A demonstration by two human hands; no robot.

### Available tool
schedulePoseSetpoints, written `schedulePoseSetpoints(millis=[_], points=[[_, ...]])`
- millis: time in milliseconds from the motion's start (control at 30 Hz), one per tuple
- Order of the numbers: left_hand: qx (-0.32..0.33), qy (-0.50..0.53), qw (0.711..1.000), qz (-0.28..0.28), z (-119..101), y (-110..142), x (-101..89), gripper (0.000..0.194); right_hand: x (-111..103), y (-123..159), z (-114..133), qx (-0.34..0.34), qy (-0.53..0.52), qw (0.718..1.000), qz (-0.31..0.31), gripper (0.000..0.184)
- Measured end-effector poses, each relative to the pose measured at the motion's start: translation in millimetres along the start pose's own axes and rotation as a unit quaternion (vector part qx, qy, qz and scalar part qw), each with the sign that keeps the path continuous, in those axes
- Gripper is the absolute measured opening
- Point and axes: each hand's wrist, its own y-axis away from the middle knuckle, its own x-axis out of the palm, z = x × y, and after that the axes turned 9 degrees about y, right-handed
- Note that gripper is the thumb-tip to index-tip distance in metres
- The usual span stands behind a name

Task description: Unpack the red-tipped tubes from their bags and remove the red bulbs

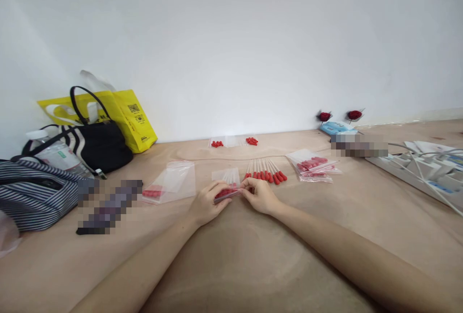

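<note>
My left hand (208, 202) and my right hand (258, 195) meet at the middle of the table, both pinched on a small clear zip bag (226, 181) that holds red-tipped sticks. The left fingers grip its near left edge, the right fingers its right end. Just beyond the right hand lies a row of loose red-tipped sticks (265, 170). A stack of filled bags (314, 165) sits to the right of them. Another clear bag (171, 181) with red pieces inside lies to the left.
A black handbag (97, 144), a yellow bag (132, 117) and a striped pouch (34, 197) crowd the left side. Small red pieces (217, 143) lie by the wall. A power strip with cables (423, 168) lies at the right, two red roses (340, 115) behind it.
</note>
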Motion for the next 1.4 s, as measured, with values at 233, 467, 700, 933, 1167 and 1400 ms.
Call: schedulePoseSetpoints(millis=[233, 467, 700, 933, 1167, 1400], points=[[0.042, -0.049, 0.997, -0.03, 2.7, 1.7, 2.0, 0.02, 7.6, -11.1, -9.0, 0.1, -0.15, 0.983, -0.029, 0.024], [0.069, -0.075, 0.994, -0.044, 1.6, 1.1, 4.6, 0.024, 3.5, -15.7, -7.9, 0.144, -0.212, 0.966, -0.045, 0.028], [0.036, -0.029, 0.996, -0.073, 7.9, -1.8, 6.5, 0.016, 0.3, -6.8, 0.0, 0.09, -0.137, 0.985, -0.048, 0.029], [-0.056, 0.05, 0.995, -0.065, 8.7, -2.4, 6.0, 0.014, -2.1, 1.6, 5.8, -0.208, 0.277, 0.931, -0.114, 0.017], [-0.096, 0.115, 0.986, -0.071, 7.8, -4.6, 8.0, 0.01, 0.2, -1.4, 4.1, -0.275, 0.35, 0.889, -0.111, 0.012], [-0.138, 0.162, 0.973, -0.09, 9.2, -4.6, 10.4, 0.007, 4.0, -3.2, 0.5, -0.295, 0.36, 0.876, -0.129, 0.012]])
